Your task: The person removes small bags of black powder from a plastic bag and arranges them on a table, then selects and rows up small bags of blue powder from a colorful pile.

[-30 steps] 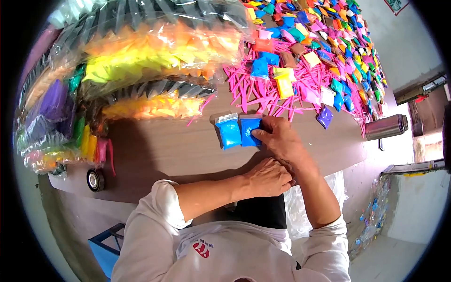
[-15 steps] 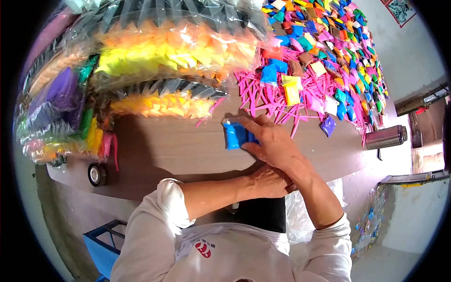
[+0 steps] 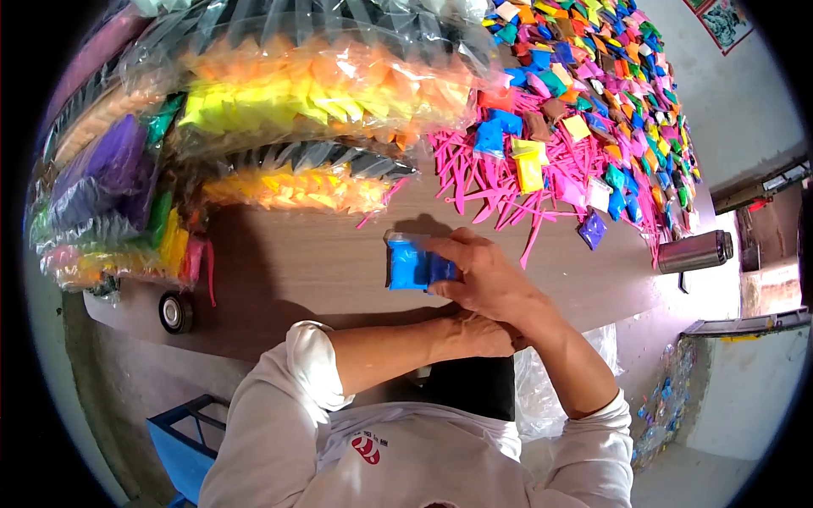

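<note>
My right hand is above the near middle of the table, its thumb and fingers closed on the edge of blue packets. A bright blue packet sticks out to the left in its clear wrapping. Beside it, a darker blue packet is partly covered by the fingers. My left hand lies at the table's near edge, crossed under my right wrist. Its fingers are mostly hidden there, so what they hold, if anything, does not show.
Bags of orange and yellow packets cover the back left of the table. Pink plastic sticks and a heap of coloured packets lie at the back right. A metal flask lies right; a round metal-topped object stands left.
My right hand has drawn the blue packets slightly left and toward me. My left hand stays almost in place under the right wrist.
</note>
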A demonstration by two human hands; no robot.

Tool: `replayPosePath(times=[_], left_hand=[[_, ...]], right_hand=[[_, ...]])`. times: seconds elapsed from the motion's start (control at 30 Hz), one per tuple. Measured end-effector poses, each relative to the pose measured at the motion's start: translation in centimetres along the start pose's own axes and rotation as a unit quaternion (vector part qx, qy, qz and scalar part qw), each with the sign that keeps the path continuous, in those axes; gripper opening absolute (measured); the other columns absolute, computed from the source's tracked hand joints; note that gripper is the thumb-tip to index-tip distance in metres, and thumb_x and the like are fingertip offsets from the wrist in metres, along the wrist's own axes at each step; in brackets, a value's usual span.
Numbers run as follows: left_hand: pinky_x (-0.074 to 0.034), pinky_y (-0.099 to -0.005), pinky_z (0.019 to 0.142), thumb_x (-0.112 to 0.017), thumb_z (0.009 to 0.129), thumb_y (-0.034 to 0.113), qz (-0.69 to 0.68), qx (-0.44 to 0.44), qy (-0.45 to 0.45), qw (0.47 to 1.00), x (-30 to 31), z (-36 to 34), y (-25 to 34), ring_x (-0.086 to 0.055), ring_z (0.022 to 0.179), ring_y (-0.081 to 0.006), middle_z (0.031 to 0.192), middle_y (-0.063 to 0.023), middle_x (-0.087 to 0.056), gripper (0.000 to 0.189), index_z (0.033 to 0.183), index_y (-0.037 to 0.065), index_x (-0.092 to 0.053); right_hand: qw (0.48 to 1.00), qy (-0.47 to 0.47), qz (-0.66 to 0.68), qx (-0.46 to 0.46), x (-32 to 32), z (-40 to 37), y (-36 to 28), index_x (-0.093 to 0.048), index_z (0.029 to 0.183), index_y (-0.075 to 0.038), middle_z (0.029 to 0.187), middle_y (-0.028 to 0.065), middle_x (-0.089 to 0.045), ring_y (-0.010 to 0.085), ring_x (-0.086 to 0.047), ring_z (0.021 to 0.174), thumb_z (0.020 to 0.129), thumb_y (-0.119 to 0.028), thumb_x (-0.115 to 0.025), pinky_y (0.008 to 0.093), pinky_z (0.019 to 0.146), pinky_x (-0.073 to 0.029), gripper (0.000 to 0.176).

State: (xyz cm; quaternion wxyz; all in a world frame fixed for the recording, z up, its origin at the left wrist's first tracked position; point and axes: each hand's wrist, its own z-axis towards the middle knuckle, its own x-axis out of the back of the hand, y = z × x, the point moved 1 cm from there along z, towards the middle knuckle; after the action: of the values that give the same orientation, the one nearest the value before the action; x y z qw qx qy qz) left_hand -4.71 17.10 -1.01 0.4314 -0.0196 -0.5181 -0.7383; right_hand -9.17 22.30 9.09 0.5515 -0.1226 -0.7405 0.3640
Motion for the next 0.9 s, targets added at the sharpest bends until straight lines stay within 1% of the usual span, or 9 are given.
replayPosePath(times=[0.33,0.4,0.5,0.6,0.67,0.73,0.8,0.87,0.9], left_hand=[[-0.046,-0.0419,0.084,-0.067,0.086,0.017,-0.046,0.034,-0.039,0.998,-0.2,-0.2,-0.5,-0.059,0.099,-0.0247,0.100,-0.0137,-0.061,0.023,0.106,0.006,-0.062],[-0.046,-0.0420,0.084,-0.067,0.087,0.017,-0.127,0.067,-0.050,0.988,0.6,-0.2,-0.3,-0.058,0.100,-0.0243,0.101,-0.0139,-0.060,0.024,0.107,0.006,-0.062],[-0.046,-0.0421,0.084,-0.068,0.087,0.019,-0.262,0.121,-0.059,0.956,1.6,-0.5,0.1,-0.058,0.100,-0.0238,0.102,-0.0142,-0.060,0.026,0.109,0.006,-0.061],[-0.047,-0.0425,0.090,-0.064,0.088,0.022,-0.196,0.137,-0.042,0.970,1.9,0.0,0.5,-0.062,0.099,-0.0259,0.103,-0.0123,-0.069,0.025,0.108,0.007,-0.067],[-0.048,-0.0438,0.087,-0.065,0.087,0.023,0.013,0.117,-0.134,0.984,1.6,0.8,0.3,-0.063,0.096,-0.0304,0.099,-0.0145,-0.069,0.021,0.097,0.006,-0.068],[-0.049,-0.0440,0.085,-0.064,0.087,0.023,0.049,0.076,-0.092,0.992,0.8,1.1,0.2,-0.065,0.093,-0.0319,0.095,-0.0147,-0.070,0.019,0.091,0.005,-0.069],[-0.049,-0.0442,0.084,-0.064,0.087,0.023,0.085,0.037,-0.051,0.994,1.1,1.2,0.5,-0.066,0.089,-0.0334,0.090,-0.0148,-0.070,0.019,0.085,0.005,-0.069],[-0.051,-0.0449,0.087,-0.067,0.089,0.018,0.048,0.046,-0.087,0.994,2.4,1.6,1.6,-0.066,0.097,-0.0344,0.095,-0.0146,-0.071,0.016,0.087,0.002,-0.070],[-0.053,-0.0449,0.088,-0.068,0.088,0.018,0.044,0.057,-0.102,0.992,2.6,2.0,1.7,-0.069,0.094,-0.0320,0.092,-0.0128,-0.073,0.019,0.078,0.001,-0.071]], right_hand=[[0.993,-0.048,-0.107,0.007,-0.6,0.9,0.5,-0.056,0.138,-0.016,0.122,0.0190,-0.057,0.0397,-0.061,0.108,0.075,-0.011,-0.079,0.0457,0.091,-0.051,0.068],[0.991,0.005,-0.083,0.106,-1.4,1.4,0.6,-0.062,0.127,-0.012,0.116,0.0208,-0.059,0.0376,-0.061,0.109,0.074,-0.009,-0.077,0.0458,0.090,-0.052,0.055],[0.995,-0.031,-0.051,0.083,-2.9,2.2,0.1,-0.062,0.127,-0.011,0.118,0.0206,-0.057,0.0395,-0.060,0.109,0.076,-0.008,-0.076,0.0468,0.092,-0.050,0.053],[0.994,-0.051,-0.047,0.082,-3.3,2.9,-0.2,-0.062,0.123,-0.008,0.120,0.0210,-0.057,0.0396,-0.060,0.106,0.078,-0.007,-0.075,0.0479,0.091,-0.050,0.047],[0.960,0.166,-0.012,0.226,-3.4,4.0,1.6,-0.064,0.118,-0.005,0.109,0.0219,-0.063,0.0392,-0.063,0.100,0.081,-0.007,-0.072,0.0478,0.086,-0.052,0.038],[0.977,0.181,-0.108,-0.033,0.0,3.9,1.2,-0.067,0.112,-0.003,0.098,0.0210,-0.067,0.0395,-0.065,0.094,0.085,-0.009,-0.069,0.0480,0.081,-0.053,0.028],[0.935,0.333,-0.124,0.014,2.4,5.0,4.4,-0.068,0.109,-0.003,0.093,0.0197,-0.068,0.0402,-0.066,0.088,0.086,-0.014,-0.070,0.0477,0.076,-0.053,0.026],[0.920,0.340,-0.195,-0.021,5.6,5.9,5.8,-0.069,0.107,-0.002,0.098,0.0203,-0.069,0.0399,-0.065,0.095,0.084,-0.018,-0.073,0.0483,0.081,-0.052,0.028],[0.919,0.340,-0.196,-0.020,6.5,6.5,6.4,-0.069,0.107,-0.002,0.098,0.0203,-0.069,0.0399,-0.065,0.095,0.084,-0.018,-0.073,0.0483,0.081,-0.052,0.028]])
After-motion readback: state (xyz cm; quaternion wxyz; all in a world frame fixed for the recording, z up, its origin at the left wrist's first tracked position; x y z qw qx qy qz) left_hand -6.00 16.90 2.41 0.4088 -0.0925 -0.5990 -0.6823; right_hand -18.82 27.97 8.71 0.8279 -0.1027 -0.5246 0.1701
